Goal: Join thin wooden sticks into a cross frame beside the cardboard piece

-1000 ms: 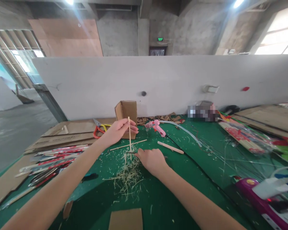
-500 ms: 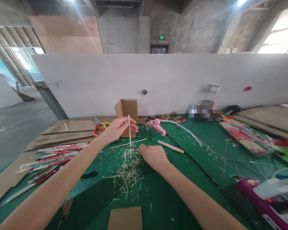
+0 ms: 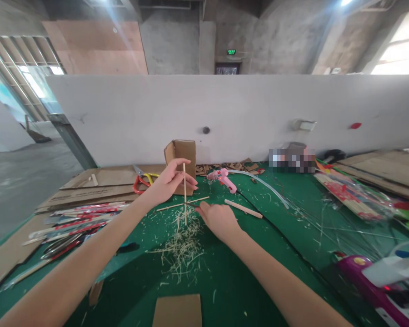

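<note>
A thin wooden stick (image 3: 185,193) stands nearly upright in the picture, its upper part between the thumb and fingers of my left hand (image 3: 170,181). My right hand (image 3: 221,219) is closed around a small dark tool, perhaps a blade, whose thin end (image 3: 191,205) touches or nearly touches the stick's lower part. Another thin stick (image 3: 170,207) lies crosswise behind it on the green table (image 3: 129,281). Below the hands is a pile of pale wood shavings (image 3: 182,250).
A pink glue gun (image 3: 226,179) and a thicker wooden rod (image 3: 243,209) lie right of centre. Scissors (image 3: 143,179) and packaged sticks (image 3: 85,215) are at left. Behind my left hand stands a folded cardboard piece (image 3: 186,152). A purple power strip (image 3: 357,272) is at right.
The fingers of my left hand have spread and lifted a little around the stick's top. My right hand has shifted slightly, with the dark tool's end now higher on the stick.
</note>
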`<action>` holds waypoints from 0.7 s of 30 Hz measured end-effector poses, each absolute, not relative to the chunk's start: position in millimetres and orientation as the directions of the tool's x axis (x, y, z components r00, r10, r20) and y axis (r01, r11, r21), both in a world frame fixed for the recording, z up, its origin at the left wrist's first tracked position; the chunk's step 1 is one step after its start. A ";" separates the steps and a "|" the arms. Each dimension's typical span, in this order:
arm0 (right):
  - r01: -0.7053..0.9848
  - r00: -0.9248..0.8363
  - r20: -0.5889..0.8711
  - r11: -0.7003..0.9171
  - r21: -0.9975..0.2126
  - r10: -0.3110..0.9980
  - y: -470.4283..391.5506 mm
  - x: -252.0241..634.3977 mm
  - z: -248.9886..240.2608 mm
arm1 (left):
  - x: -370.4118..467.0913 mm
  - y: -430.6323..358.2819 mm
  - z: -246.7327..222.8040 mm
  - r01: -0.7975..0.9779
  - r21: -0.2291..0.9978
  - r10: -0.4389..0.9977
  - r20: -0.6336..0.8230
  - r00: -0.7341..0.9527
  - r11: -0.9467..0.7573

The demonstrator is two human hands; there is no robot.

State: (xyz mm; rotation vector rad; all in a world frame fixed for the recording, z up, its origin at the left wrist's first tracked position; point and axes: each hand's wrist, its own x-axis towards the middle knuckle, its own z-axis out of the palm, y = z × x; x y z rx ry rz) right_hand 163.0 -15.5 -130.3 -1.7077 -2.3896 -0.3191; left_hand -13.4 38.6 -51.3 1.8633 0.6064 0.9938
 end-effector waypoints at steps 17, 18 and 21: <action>0.931 -0.365 0.258 0.352 0.098 0.895 -13.7 165.2 -133.9 | -8.6 36.4 -53.3 0.029 0.847 0.737 0.443 0.511 -0.530; 0.943 -0.333 0.280 0.322 0.086 0.900 -13.7 164.8 -132.6 | -8.5 36.4 -53.5 0.028 0.843 0.733 0.450 0.511 -0.537; 0.953 -0.304 0.273 0.293 0.082 0.913 -14.1 162.6 -131.5 | -8.4 37.7 -54.9 0.023 0.840 0.735 0.461 0.497 -0.542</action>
